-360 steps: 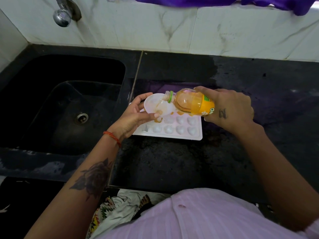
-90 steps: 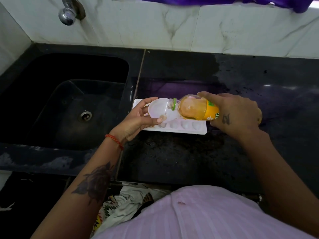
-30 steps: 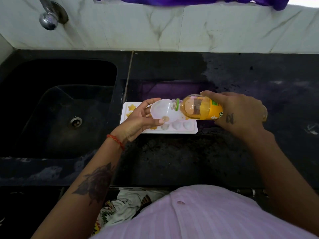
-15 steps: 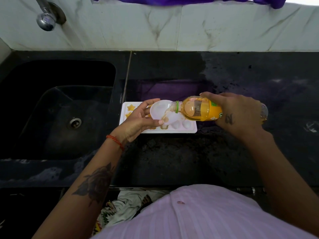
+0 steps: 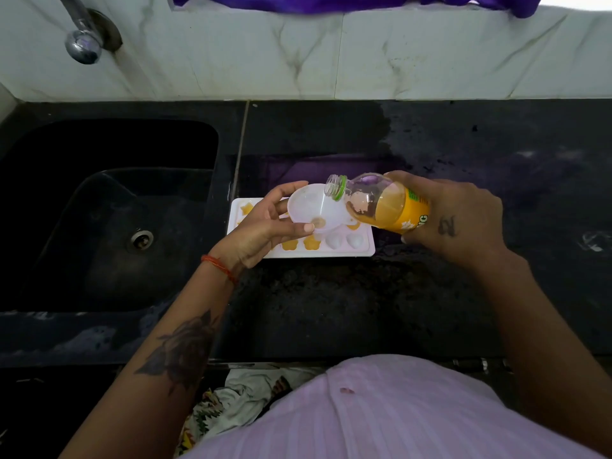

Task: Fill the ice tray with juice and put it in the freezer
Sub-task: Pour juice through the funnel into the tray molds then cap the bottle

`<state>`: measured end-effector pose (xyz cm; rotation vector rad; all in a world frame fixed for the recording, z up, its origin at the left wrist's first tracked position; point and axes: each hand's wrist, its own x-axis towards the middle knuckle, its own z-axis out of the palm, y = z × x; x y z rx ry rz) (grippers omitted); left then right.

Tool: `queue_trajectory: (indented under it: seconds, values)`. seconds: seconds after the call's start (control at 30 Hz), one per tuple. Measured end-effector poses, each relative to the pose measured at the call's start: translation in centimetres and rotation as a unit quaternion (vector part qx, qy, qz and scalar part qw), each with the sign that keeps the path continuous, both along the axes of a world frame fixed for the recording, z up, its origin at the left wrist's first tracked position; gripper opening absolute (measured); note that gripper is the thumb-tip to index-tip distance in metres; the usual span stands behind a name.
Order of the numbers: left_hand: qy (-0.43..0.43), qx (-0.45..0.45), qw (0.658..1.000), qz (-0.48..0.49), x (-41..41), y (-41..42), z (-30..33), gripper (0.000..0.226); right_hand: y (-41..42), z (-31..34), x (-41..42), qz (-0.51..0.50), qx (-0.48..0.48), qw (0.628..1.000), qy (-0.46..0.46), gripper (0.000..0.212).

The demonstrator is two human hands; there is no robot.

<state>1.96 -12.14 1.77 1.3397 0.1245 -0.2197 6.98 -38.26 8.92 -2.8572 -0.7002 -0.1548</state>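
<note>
A white ice tray (image 5: 362,251) lies on the black counter just right of the sink. Several of its star-shaped cells hold orange juice; two cells at the front right look white. My left hand (image 5: 261,231) holds a white funnel (image 5: 314,208) over the tray, a little juice at its throat. My right hand (image 5: 453,220) grips an open juice bottle (image 5: 381,202) with an orange label and green neck ring. The bottle is tilted with its mouth raised above the funnel's rim. No juice is flowing from it.
A black sink (image 5: 109,213) with a metal drain (image 5: 141,239) sits left of the tray. A chrome tap (image 5: 82,38) juts from the white marble wall. The black counter (image 5: 496,160) stretches right. Purple cloth (image 5: 298,1) hangs along the top edge.
The bottle's mouth has lifted up out of the funnel and tipped back, so the pouring has stopped. More tray cells hold juice than twelve seconds ago.
</note>
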Motion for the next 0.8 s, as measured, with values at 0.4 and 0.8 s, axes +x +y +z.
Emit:
queue_trajectory:
  seconds: [0.4,0.8]
  values:
    - [0.011,-0.002,1.0,-0.017,1.1,-2.4,-0.5,0.074,-2.3,-0.2,-0.1,-0.026,-0.055,0.998,-0.03,0.071]
    - [0.021,0.019,0.999,-0.019,0.8,-2.6,-0.7,0.07,-2.5,-0.6,0.1,-0.014,-0.067,0.997,-0.022,0.072]
